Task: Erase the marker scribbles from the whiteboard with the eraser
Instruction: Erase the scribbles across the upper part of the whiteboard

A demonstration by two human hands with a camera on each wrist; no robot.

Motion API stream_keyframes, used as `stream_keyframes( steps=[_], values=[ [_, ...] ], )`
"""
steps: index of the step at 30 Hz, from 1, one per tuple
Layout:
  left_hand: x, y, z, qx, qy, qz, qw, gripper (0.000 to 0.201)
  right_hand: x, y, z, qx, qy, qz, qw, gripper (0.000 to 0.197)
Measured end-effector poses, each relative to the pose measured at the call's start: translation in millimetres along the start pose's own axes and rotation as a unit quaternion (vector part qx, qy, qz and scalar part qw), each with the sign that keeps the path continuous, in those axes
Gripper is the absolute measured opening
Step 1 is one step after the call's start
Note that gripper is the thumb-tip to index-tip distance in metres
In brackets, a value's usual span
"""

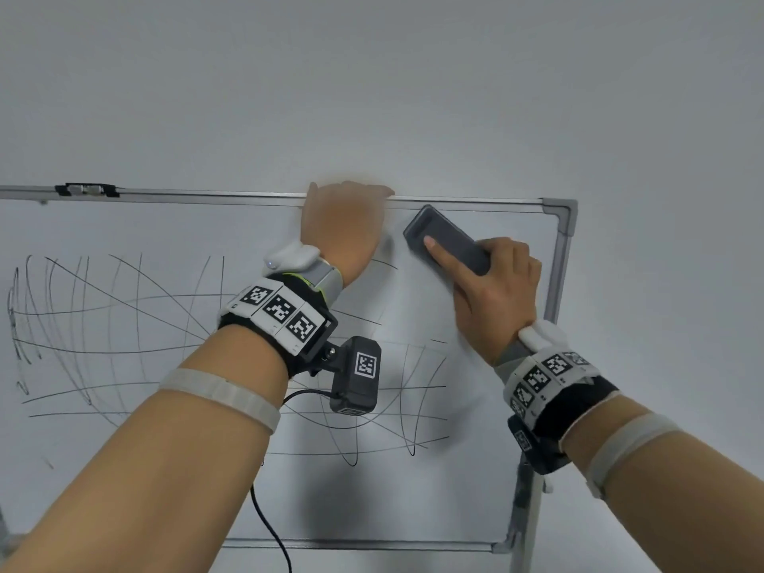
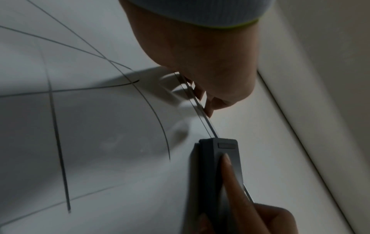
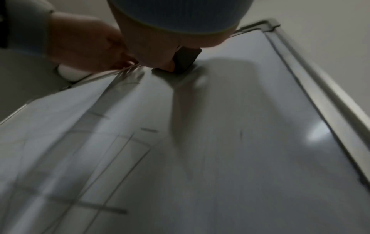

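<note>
1. Marker scribbles (image 1: pixel 124 345) spread across the whiteboard (image 1: pixel 475 490) from its left edge to about the middle, thinning toward the cleared strip on the right.
2. Left hand (image 1: pixel 343 225) hooked over the whiteboard's top rail, fingers curled behind the frame, gripping it (steadies the board on its stand).
3. Eraser (image 1: pixel 446 239) flat against the whiteboard just under the top rail, near the top-right corner; right hand (image 1: pixel 496 291) wrapped round its lower end, forefinger laid straight along the back.
4. For a clean pass: keep the pad flush, press evenly through the forefinger, sweep in long overlapping strokes leftward into the scribbles, hold the rail firm against wobble.
</note>
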State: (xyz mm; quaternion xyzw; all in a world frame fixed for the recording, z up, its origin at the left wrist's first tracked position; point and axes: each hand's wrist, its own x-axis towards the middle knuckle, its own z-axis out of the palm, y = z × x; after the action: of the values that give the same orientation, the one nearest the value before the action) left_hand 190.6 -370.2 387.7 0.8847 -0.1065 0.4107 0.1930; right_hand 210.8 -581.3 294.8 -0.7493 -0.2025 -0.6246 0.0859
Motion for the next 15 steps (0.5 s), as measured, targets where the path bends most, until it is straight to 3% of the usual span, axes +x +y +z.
stream_keyframes(
  steps=[2, 5, 7, 9, 12, 13, 14, 15],
  values=[
    [2, -3, -1, -0.004, -0.003, -0.002, 1.0, 0.062, -14, -14, 9, 0.01, 0.001, -0.034, 0.999, 0.073],
    [6, -10, -7, -0.008, -0.015, 0.005, 1.0, 0.068, -51, -33, 24, 0.042, -0.071, -0.182, 0.98, 0.075],
    [6, -14, -12, -0.013, -0.021, 0.01, 1.0, 0.064, -59, -36, 25, 0.032, -0.092, -0.216, 0.972, 0.075],
    [7, -15, -17, -0.009, -0.029, 0.006, 1.0, 0.06, -49, -34, 21, 0.03, -0.065, -0.138, 0.988, 0.074],
    [10, -15, -24, 0.01, -0.046, -0.002, 0.999, 0.06, -22, -40, 19, 0.018, 0.015, 0.102, 0.995, 0.065],
    [12, -15, -27, 0.016, -0.054, 0.002, 0.998, 0.059, -17, -47, 22, 0.014, 0.029, 0.136, 0.99, 0.064],
    [15, -17, -32, 0.023, -0.062, 0.003, 0.998, 0.059, -17, -57, 26, 0.014, 0.029, 0.11, 0.993, 0.066],
    [18, -21, -38, 0.028, -0.069, 0.0, 0.997, 0.059, -23, -69, 33, 0.023, 0.007, 0.032, 0.999, 0.07]
  ],
)
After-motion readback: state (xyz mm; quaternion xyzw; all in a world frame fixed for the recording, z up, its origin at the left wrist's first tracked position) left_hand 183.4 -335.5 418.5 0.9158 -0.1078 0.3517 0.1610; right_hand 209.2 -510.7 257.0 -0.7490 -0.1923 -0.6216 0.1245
